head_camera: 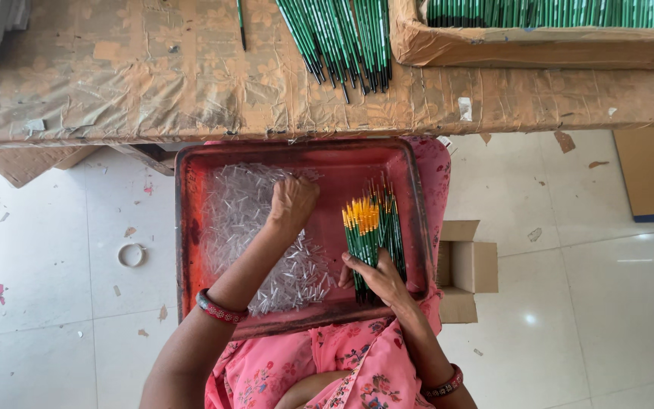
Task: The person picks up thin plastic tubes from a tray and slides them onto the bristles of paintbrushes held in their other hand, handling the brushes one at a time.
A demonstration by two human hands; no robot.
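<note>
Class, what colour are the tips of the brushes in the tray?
Yellow-orange tips on green brushes, clearest in the head view, inside the red tray.

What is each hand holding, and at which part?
The right hand holds the bundle of green brushes near its lower end. The left hand rests in the clear caps; its grip is hidden.
</note>
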